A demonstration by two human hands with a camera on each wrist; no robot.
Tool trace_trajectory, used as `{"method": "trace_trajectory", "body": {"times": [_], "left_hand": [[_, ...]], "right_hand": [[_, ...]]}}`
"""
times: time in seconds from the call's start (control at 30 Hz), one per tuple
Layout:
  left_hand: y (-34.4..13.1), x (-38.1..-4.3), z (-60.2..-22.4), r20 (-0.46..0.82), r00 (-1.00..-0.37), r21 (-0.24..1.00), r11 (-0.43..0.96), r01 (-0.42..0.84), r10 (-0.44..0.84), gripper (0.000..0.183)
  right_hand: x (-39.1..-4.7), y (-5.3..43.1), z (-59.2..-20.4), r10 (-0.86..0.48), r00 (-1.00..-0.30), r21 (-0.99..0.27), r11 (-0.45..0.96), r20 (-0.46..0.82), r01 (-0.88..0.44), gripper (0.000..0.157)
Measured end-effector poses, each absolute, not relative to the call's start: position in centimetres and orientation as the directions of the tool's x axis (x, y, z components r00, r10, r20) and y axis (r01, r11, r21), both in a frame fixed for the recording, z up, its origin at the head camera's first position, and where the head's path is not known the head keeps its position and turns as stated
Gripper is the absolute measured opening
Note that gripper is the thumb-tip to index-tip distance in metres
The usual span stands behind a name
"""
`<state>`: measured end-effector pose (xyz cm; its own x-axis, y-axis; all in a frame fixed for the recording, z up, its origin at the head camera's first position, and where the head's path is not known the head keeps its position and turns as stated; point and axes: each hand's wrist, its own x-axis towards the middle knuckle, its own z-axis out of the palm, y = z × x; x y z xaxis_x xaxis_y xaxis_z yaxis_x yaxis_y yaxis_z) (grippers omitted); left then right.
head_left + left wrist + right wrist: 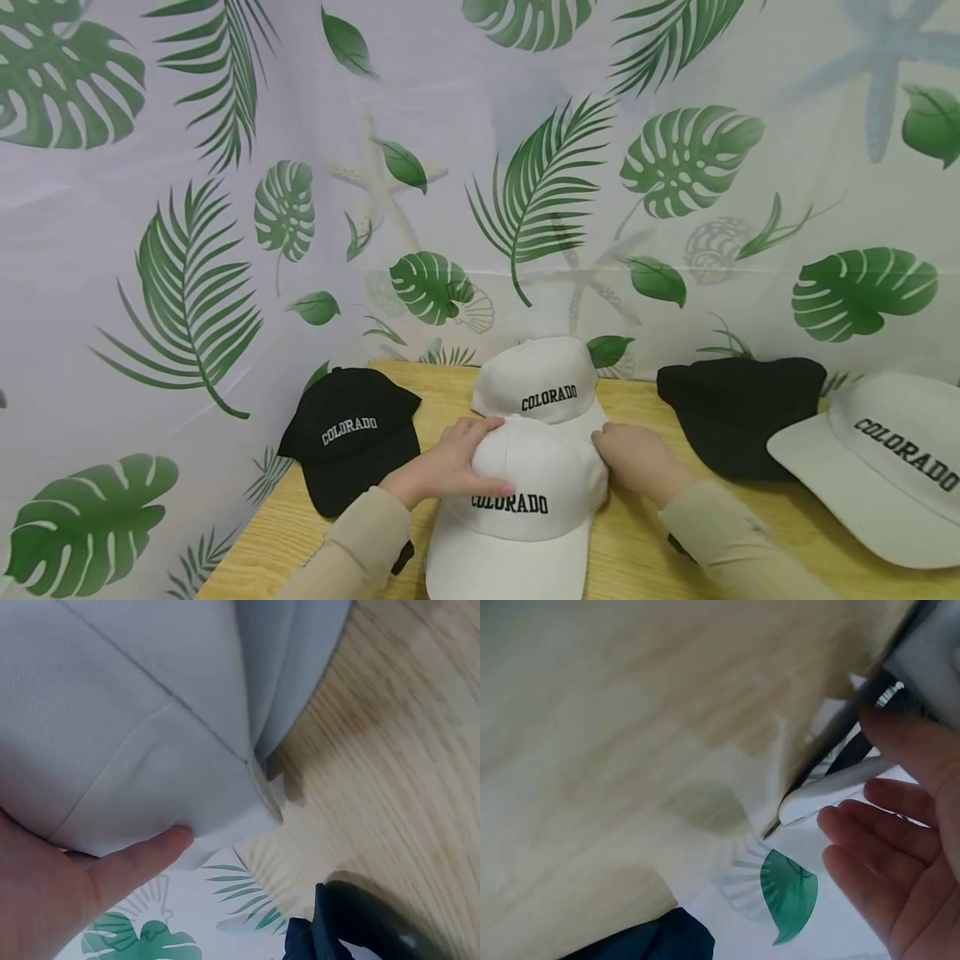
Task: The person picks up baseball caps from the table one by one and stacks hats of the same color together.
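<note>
Both hands are on a white cap (525,533) with dark COLORADO lettering, its brim toward me. My left hand (453,467) holds the crown's left side, thumb across the front near the lettering and fingers toward the back. In the left wrist view, a finger (146,859) presses the white fabric (142,735) near its lower edge. At the crown's right rear, my right hand (641,458) pinches the cap's edge with curled fingers. The right wrist view shows thumb and fingers (877,851) around a pale edge. Directly behind stands another white COLORADO cap (536,375), its brim partly covered.
A black COLORADO cap (348,446) lies on the wooden table (637,558) at left. To the right are a black cap (742,417) and a white COLORADO cap (885,467) overlapping it. A leaf-patterned cloth (420,208) hangs behind the table.
</note>
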<state>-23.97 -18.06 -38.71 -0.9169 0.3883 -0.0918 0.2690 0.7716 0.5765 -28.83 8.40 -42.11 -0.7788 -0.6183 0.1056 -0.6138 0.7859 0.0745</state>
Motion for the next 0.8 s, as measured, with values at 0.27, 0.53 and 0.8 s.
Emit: {"method": "trace_trajectory", "body": {"times": [0.27, 0.53, 0.8], "left_hand": [[-18.0, -24.1, -39.0, -0.087, -0.916, 0.584, 0.765, 0.271, 0.391, 0.085], [-18.1, -23.9, -39.0, -0.077, -0.916, 0.572, 0.77, 0.283, 0.393, 0.084], [-18.4, -23.6, -38.8, -0.023, -0.909, 0.551, 0.764, 0.336, 0.417, 0.086]], "right_hand": [[-28.7, 8.2, -41.9, -0.632, -0.757, 0.107, 0.774, 0.166, -0.624, 0.01], [-29.3, 8.0, -41.4, -0.563, -0.761, 0.049, 0.813, 0.322, -0.581, 0.011], [-29.4, 7.6, -41.0, -0.524, -0.762, 0.037, 0.832, 0.382, -0.554, 0.011]]}}
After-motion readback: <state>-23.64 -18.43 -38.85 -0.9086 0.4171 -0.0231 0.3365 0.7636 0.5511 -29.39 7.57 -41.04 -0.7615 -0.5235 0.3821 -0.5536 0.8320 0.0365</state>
